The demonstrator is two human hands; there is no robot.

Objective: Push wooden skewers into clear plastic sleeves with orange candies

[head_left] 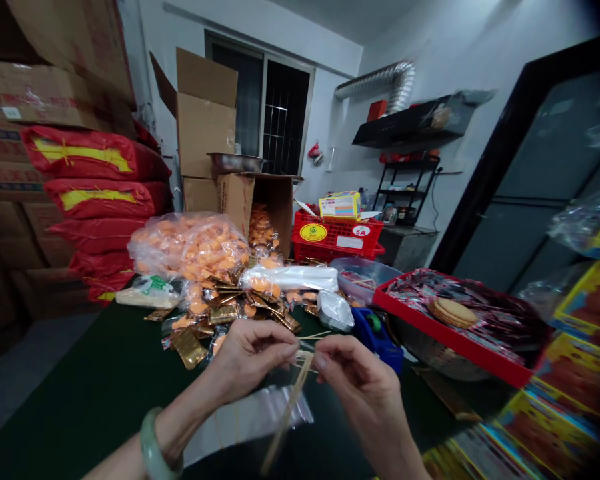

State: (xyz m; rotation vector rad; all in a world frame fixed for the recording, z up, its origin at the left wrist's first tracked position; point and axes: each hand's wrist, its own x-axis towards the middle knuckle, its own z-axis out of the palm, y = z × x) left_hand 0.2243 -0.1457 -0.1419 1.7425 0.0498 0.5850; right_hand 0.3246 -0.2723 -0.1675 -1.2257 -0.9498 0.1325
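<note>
My left hand (253,353), with a pale green bangle (155,443) on its wrist, is closed in a pinch above the table's middle. Facing it, my right hand (363,380) is pinched as well. A short, clear, shiny strip (307,345), which looks like tape, spans the gap between the fingertips. Thin wooden sticks (286,417) slant down from the fingertips toward me, blurred at the lower end; which fingers grip them is partly hidden. Below the hands lies a clear plastic bag (260,417). The blue tape dispenser (377,339) stands just beyond my right hand.
Gold packets (189,348) and bagged orange pieces (195,243) heap up behind my left hand. A foil tray (335,311) sits beyond the hands. On the right are a red-rimmed tray (450,347) of packets with round biscuits (453,312), and stacked yellow boxes (550,427).
</note>
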